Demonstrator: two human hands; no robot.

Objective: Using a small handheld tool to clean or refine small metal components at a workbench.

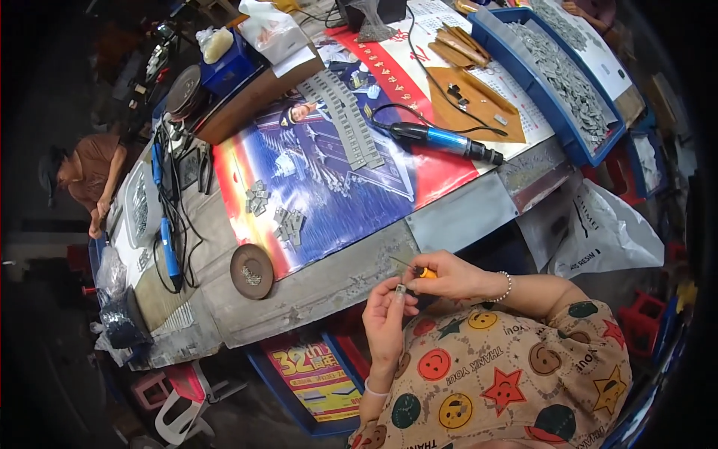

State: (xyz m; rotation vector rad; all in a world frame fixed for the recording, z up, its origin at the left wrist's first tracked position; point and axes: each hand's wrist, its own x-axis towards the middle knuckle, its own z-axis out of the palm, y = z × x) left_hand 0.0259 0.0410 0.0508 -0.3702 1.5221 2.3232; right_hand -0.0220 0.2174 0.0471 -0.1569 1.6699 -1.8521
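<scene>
The left forearm (369, 406) enters low and runs upward, with the left wrist (379, 379) nearly in line with it. The left hand (384, 322) is raised, its fingers bent and its thumb set opposite them in a closed pinch. The right forearm (538, 292) extends from the right toward the left, close to level in the view. The right wrist (499, 286) shows little bend. The right hand (455, 278) points leftward with its fingers curled, and its thumb and forefinger are closed in a grip. Both hands are positioned in front of the torso, fingertips near each other, the right hand slightly higher in view.
</scene>
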